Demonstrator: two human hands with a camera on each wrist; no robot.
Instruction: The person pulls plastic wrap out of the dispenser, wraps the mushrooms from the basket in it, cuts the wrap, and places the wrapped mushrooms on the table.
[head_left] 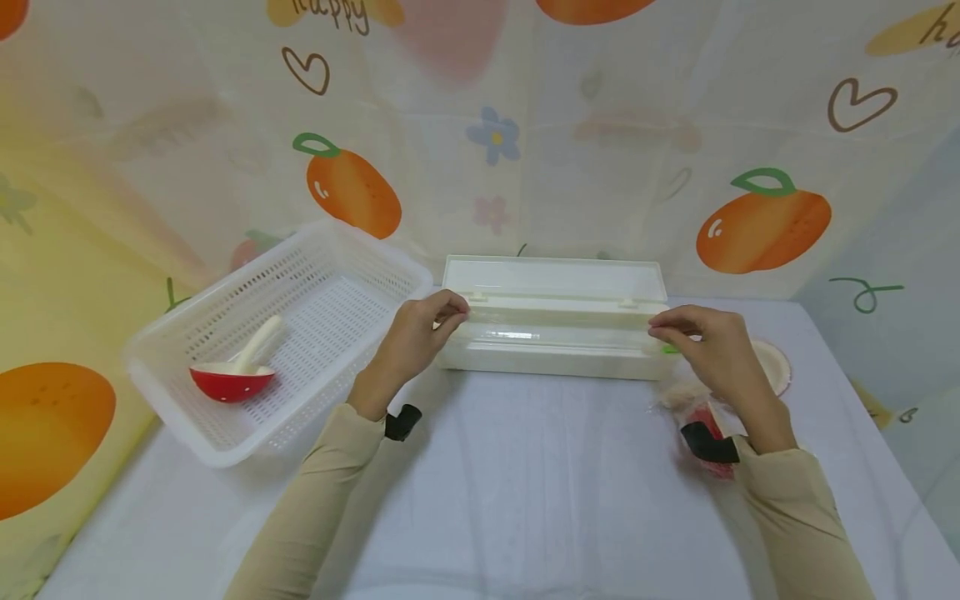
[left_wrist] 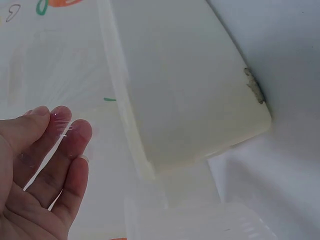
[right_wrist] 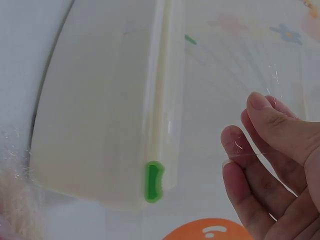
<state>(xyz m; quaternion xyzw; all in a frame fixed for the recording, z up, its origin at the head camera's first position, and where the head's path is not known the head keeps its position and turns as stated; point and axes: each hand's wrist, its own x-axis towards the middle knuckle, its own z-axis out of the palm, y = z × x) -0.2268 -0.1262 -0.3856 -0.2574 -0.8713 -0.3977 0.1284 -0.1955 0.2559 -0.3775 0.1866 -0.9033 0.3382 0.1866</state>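
Note:
A long cream cling film dispenser point(head_left: 555, 364) stands at the back of the table, its lid point(head_left: 555, 275) raised. Clear cling film point(head_left: 513, 335) stretches between both hands above it. My left hand point(head_left: 411, 337) pinches one corner of the film between thumb and fingertips, at the box's left end. At the right end, my right hand point(head_left: 716, 354) pinches the other corner the same way. Both wrist views show the transparent film lying over the fingertips. A green slide cutter point(right_wrist: 154, 182) sits at the right end of the dispenser's edge.
On the left, a white perforated basket point(head_left: 390, 279) holds a red ladle point(head_left: 232, 383) with a white handle. Partly behind my right wrist lie a film-wrapped red item point(head_left: 708, 417) and a round pale thing point(head_left: 776, 367). A fruit-printed curtain point(head_left: 540, 183) hangs behind the table.

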